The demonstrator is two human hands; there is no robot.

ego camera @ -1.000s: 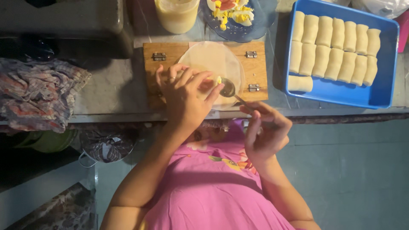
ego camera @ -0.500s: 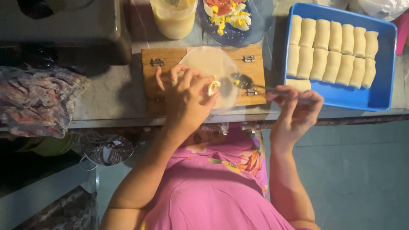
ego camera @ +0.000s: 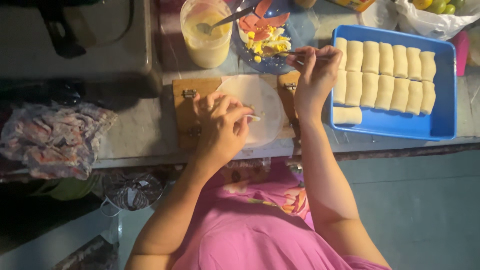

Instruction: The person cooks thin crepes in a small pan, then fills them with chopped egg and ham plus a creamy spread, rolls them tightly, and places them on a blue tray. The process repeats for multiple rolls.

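Left hand [ego camera: 220,127] pins the round wrapper [ego camera: 257,112] flat on the board [ego camera: 186,107] while right hand [ego camera: 315,70] grips a spoon [ego camera: 280,53] over the filling plate [ego camera: 270,60]; a modest scoop should suit best.

Left hand [ego camera: 221,126] pressing round wrapper [ego camera: 257,111] on wooden board [ego camera: 186,107]; right hand [ego camera: 314,75] holding spoon [ego camera: 287,53] over filling plate [ego camera: 265,36].

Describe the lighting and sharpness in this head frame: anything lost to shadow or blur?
Head view: blue tray and pale rolls brightly lit and fairly sharp; far left falls into deep shadow, detail lost; right hand and spoon slightly soft; left hand clear.
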